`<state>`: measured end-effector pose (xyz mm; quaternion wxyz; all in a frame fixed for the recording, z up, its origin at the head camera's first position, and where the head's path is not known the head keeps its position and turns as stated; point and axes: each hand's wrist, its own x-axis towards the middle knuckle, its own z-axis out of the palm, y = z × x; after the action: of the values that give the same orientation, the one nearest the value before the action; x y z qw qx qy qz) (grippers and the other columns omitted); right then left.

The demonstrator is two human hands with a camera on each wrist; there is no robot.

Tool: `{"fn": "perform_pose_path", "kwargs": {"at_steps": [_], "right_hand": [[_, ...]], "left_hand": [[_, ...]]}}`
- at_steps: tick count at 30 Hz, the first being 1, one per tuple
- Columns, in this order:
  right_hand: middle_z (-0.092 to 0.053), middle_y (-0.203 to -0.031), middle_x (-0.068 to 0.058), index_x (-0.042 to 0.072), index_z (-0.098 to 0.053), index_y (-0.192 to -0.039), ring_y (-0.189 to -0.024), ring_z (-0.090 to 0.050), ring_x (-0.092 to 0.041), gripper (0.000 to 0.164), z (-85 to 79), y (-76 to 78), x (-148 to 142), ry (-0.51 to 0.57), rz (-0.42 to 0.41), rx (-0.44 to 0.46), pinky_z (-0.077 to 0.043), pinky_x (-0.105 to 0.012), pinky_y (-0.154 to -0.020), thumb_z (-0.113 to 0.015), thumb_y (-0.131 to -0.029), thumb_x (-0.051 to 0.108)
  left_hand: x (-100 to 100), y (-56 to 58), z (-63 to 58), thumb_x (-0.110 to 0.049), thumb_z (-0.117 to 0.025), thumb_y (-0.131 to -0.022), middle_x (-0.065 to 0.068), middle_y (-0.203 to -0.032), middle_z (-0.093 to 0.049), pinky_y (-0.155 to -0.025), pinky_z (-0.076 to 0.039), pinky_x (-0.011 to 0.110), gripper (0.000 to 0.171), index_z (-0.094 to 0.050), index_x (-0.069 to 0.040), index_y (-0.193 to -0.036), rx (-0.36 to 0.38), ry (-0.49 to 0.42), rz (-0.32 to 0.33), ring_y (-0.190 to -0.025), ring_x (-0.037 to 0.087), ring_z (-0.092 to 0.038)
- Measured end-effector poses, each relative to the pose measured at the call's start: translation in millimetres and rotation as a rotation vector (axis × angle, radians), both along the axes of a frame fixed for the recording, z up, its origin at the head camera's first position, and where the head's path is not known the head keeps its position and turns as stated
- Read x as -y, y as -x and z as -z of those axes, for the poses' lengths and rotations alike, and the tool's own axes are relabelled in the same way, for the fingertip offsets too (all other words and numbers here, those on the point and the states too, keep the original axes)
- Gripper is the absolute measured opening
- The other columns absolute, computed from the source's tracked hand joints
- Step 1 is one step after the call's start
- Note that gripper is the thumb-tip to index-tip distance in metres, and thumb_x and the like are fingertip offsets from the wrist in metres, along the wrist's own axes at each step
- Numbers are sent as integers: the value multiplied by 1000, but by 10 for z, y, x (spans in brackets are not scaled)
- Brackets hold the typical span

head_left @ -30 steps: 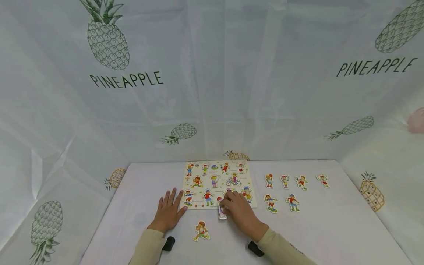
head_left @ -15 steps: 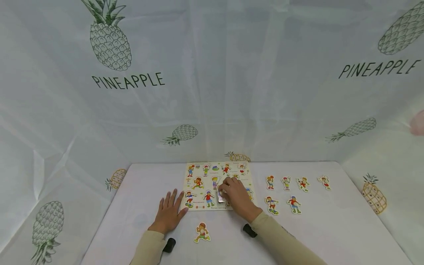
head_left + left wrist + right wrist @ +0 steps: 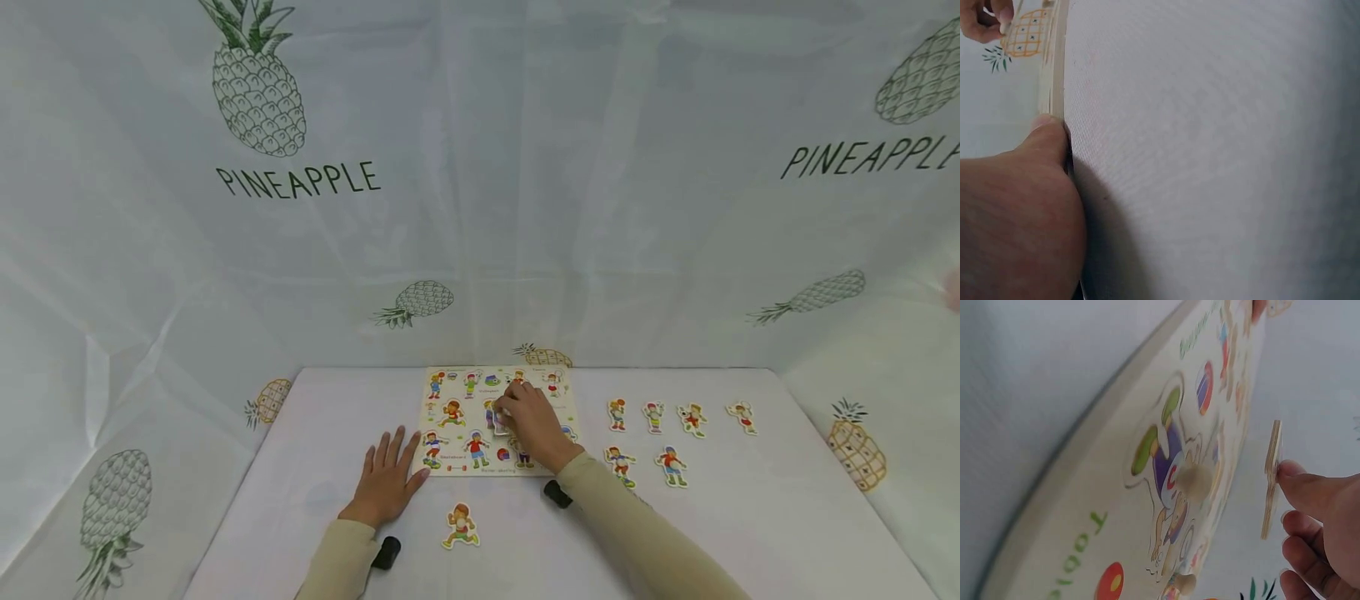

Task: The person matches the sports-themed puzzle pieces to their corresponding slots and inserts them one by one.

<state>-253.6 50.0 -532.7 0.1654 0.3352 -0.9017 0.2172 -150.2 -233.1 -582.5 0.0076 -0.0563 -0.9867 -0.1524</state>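
Note:
A wooden figure puzzle board [image 3: 465, 462] lies at the back middle of the table. My left hand [image 3: 381, 483] rests flat beside it, fingers spread. In the left wrist view the thumb [image 3: 1047, 140] touches the edge of the board [image 3: 1057, 69]. Over the middle of the board, my right hand [image 3: 534, 425] pinches a thin wooden puzzle piece [image 3: 499, 427]. Seen from the right wrist, that puzzle piece [image 3: 1271, 481] is edge-on and apart from the board [image 3: 1079, 487], held by the right hand [image 3: 1325, 531]. My right hand hides part of the board.
Right of the board lie several loose figure pieces, among them a skateboarder [image 3: 620, 465] and a red-and-blue figure [image 3: 671, 467]. A running figure piece [image 3: 461, 527] lies in front. Pineapple-printed cloth [image 3: 487, 208] rises behind the table.
My right hand has carried the puzzle piece from the front edge of the board back over its middle. My left hand has stayed at the board's left side.

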Motion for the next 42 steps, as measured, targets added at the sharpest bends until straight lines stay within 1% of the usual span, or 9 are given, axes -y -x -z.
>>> {"fn": "perform_pose_path", "kwargs": {"at_steps": [3,7,12,15,17,20,28,37,42], "right_hand": [[-60,-100,-3,13,-79,-103,-91,-54,-22,13,17,69,20,6,-8,16,-49,-41,-81,-83,-91,9],[-60,-98,-2,13,-79,-103,-89,-54,-21,13,36,133,51,9,-23,37,-49,-41,-80,-83,-91,9],[-60,-95,-2,12,-80,-103,-86,-53,-19,13,69,178,94,-11,-23,27,-49,-40,-79,-84,-91,8],[-60,-95,-2,11,-79,-102,-84,-52,-19,13,74,184,106,-18,-25,21,-49,-40,-79,-84,-91,7],[-60,-95,-2,11,-80,-102,-84,-52,-18,12,75,190,115,-21,-26,34,-49,-40,-80,-83,-91,7],[-60,-95,-2,11,-80,-102,-84,-51,-19,12,82,206,129,-27,-23,53,-49,-40,-80,-84,-91,8],[-63,-96,-3,12,-79,-99,-87,-56,-21,11,137,258,167,-47,2,53,-51,-41,-81,-84,-91,9],[-65,-96,-4,11,-79,-96,-89,-60,-24,11,147,257,217,-39,19,60,-53,-44,-83,-86,-89,9],[-68,-94,-3,10,-80,-94,-88,-62,-24,11,159,255,234,-17,30,56,-55,-43,-82,-87,-86,8]], "left_hand": [[-25,-14,-98,-40,-61,-106,29,-169,-28,-124,-17,71,68,-41,-4,-160,31,-8,-6,-156,54,-21],[-47,-22,-163,-38,-63,-106,29,-169,-29,-124,-18,71,67,-42,-4,-160,41,-8,-12,-156,54,-22],[-36,-18,-128,-37,-62,-106,29,-169,-28,-124,-17,71,67,-41,-3,-160,37,-20,-5,-156,55,-21],[-7,0,-17,-39,-61,-105,29,-169,-29,-124,-18,71,68,-41,-4,-160,-4,-27,7,-155,55,-22],[2,-2,5,-41,-60,-106,30,-168,-29,-123,-18,72,68,-41,-3,-160,-17,-41,14,-155,56,-23],[-6,-21,-37,-43,-57,-107,30,-169,-27,-124,-15,71,70,-38,-4,-161,-1,-41,14,-156,55,-20],[-63,-47,-248,-36,-62,-106,30,-169,-27,-125,-15,70,66,-42,-3,-160,64,-37,-9,-156,55,-20],[-79,-55,-283,-36,-62,-106,30,-169,-28,-125,-16,70,66,-42,-3,-160,69,-21,-21,-156,55,-21],[-70,-52,-255,-37,-63,-106,29,-169,-28,-125,-16,71,67,-42,-4,-160,68,-20,-17,-156,55,-21]]}}
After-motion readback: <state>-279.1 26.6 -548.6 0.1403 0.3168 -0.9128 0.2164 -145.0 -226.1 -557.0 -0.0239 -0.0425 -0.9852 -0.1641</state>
